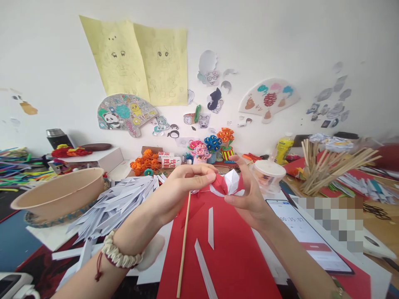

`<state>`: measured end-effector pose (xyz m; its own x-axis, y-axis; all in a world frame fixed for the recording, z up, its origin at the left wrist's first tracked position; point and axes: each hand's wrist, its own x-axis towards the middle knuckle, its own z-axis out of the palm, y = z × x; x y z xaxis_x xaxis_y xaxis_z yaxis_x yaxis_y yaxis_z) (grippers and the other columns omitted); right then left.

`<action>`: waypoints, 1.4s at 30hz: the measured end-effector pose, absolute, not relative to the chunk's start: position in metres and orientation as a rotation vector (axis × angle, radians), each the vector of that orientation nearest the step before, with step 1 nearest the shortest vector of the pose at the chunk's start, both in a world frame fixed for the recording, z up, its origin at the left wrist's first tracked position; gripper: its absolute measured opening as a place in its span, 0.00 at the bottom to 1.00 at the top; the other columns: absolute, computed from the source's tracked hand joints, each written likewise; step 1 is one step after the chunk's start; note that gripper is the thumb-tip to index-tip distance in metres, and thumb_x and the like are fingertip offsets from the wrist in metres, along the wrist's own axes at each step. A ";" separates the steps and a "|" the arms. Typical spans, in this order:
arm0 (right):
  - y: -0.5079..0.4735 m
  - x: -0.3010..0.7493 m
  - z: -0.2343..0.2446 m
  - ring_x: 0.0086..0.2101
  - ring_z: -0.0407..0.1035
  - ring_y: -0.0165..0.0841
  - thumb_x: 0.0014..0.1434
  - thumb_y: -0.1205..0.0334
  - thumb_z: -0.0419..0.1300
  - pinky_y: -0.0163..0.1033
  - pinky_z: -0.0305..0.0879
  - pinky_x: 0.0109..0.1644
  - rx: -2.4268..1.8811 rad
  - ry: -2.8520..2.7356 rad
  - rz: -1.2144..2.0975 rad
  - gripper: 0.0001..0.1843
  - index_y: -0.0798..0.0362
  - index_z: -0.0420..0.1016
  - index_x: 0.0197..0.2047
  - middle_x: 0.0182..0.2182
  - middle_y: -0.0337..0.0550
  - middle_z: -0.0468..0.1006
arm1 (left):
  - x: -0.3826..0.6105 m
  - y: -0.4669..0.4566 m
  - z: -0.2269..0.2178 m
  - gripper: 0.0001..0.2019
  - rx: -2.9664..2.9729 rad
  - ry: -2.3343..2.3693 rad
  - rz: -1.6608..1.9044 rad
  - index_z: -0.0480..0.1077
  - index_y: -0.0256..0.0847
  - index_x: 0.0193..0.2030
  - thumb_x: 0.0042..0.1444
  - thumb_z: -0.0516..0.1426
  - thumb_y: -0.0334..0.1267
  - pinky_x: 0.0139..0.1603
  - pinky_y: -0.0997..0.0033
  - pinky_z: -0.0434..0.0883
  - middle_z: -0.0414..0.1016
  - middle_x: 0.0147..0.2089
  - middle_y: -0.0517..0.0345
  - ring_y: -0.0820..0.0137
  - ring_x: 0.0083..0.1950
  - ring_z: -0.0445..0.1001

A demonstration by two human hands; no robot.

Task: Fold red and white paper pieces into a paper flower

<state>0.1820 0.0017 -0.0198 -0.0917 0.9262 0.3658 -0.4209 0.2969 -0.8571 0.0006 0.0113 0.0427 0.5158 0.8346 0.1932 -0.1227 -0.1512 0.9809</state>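
Both hands meet above a red paper sheet (237, 257) around a red and white folded paper flower (231, 182). My left hand (183, 187) pinches its left side between thumb and fingers. Thumb and fingers of my right hand (249, 195) grip the flower from the right. White folded petals show in its middle, with red ones at the sides; its underside is partly hidden. Below the hands, a thin wooden stick (184, 245) lies along the left of the red sheet. Two white paper strips, a short one (211, 228) and a longer one (205, 268), lie beside it.
A heap of white paper strips (121, 199) and a beige oval basin (59, 195) are on the left. To the right are a phone (311, 236) showing a timer, a lidded plastic tub (268, 176) and a bundle of wooden sticks (330, 166). Small flower pots (227, 154) stand behind.
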 end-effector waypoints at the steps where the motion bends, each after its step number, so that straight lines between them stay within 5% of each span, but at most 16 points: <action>1: 0.001 0.182 -0.019 0.33 0.75 0.36 0.37 0.65 0.78 0.42 0.72 0.41 -0.577 -1.162 1.226 0.41 0.36 0.68 0.54 0.35 0.34 0.80 | 0.001 0.011 0.043 0.10 1.491 0.650 0.949 0.75 0.39 0.26 0.52 0.66 0.41 0.49 0.63 0.70 0.76 0.47 0.52 0.62 0.46 0.73; 7: 0.003 0.184 -0.021 0.34 0.76 0.38 0.38 0.63 0.78 0.42 0.72 0.41 -0.575 -1.205 1.307 0.45 0.38 0.65 0.57 0.33 0.35 0.79 | -0.001 0.012 0.041 0.10 1.552 0.646 0.991 0.76 0.38 0.28 0.51 0.67 0.43 0.52 0.62 0.67 0.73 0.55 0.51 0.59 0.53 0.71; 11: 0.005 0.185 -0.023 0.34 0.76 0.35 0.37 0.65 0.79 0.38 0.71 0.40 -0.538 -1.231 1.404 0.48 0.37 0.63 0.59 0.34 0.34 0.80 | -0.001 0.012 0.040 0.09 1.587 0.588 0.983 0.75 0.38 0.30 0.54 0.66 0.41 0.51 0.65 0.65 0.73 0.51 0.52 0.63 0.51 0.69; 17: 0.005 0.186 -0.023 0.39 0.77 0.34 0.43 0.67 0.77 0.39 0.72 0.47 -0.440 -1.208 1.423 0.42 0.36 0.67 0.58 0.36 0.33 0.80 | -0.004 0.013 0.043 0.11 1.681 0.639 0.935 0.73 0.39 0.30 0.56 0.63 0.43 0.41 0.67 0.63 0.73 0.42 0.56 0.68 0.41 0.69; 25: 0.008 0.189 -0.022 0.37 0.73 0.32 0.44 0.68 0.77 0.37 0.72 0.44 -0.449 -1.245 1.268 0.35 0.37 0.72 0.53 0.36 0.34 0.77 | -0.006 0.011 0.048 0.11 1.985 0.772 0.914 0.74 0.42 0.44 0.55 0.64 0.41 0.45 0.65 0.66 0.75 0.45 0.55 0.67 0.43 0.70; 29: 0.013 0.194 -0.020 0.47 0.70 0.37 0.43 0.63 0.78 0.41 0.71 0.50 -0.460 -1.371 1.118 0.30 0.40 0.75 0.49 0.44 0.39 0.75 | -0.007 0.015 0.048 0.08 2.096 0.829 0.965 0.73 0.40 0.38 0.54 0.66 0.38 0.45 0.66 0.67 0.76 0.40 0.57 0.67 0.42 0.71; 34: 0.021 0.201 -0.021 0.54 0.68 0.41 0.55 0.58 0.72 0.48 0.65 0.60 -0.567 -1.574 0.861 0.14 0.43 0.78 0.44 0.47 0.44 0.75 | -0.011 0.019 0.047 0.04 2.206 0.748 1.012 0.71 0.39 0.37 0.57 0.63 0.32 0.42 0.70 0.67 0.74 0.37 0.60 0.73 0.37 0.70; 39: 0.021 0.203 -0.020 0.56 0.66 0.42 0.55 0.59 0.72 0.50 0.61 0.62 -0.672 -1.660 0.446 0.13 0.44 0.78 0.44 0.52 0.45 0.71 | -0.014 0.024 0.045 0.06 2.280 0.689 1.075 0.71 0.40 0.42 0.58 0.62 0.29 0.40 0.72 0.67 0.73 0.35 0.62 0.74 0.37 0.70; 42: 0.018 0.203 -0.018 0.48 0.68 0.40 0.53 0.60 0.73 0.46 0.67 0.53 -0.689 -1.557 0.243 0.18 0.44 0.74 0.46 0.47 0.43 0.71 | -0.017 0.026 0.043 0.06 2.359 0.699 1.172 0.72 0.41 0.43 0.59 0.61 0.29 0.41 0.71 0.67 0.75 0.37 0.61 0.72 0.39 0.71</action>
<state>0.2026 0.0179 -0.0183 0.0358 0.5561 0.8303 0.2773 0.7927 -0.5429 -0.0167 0.0257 0.0428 0.5198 0.5992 0.6089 0.2510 -0.7885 0.5615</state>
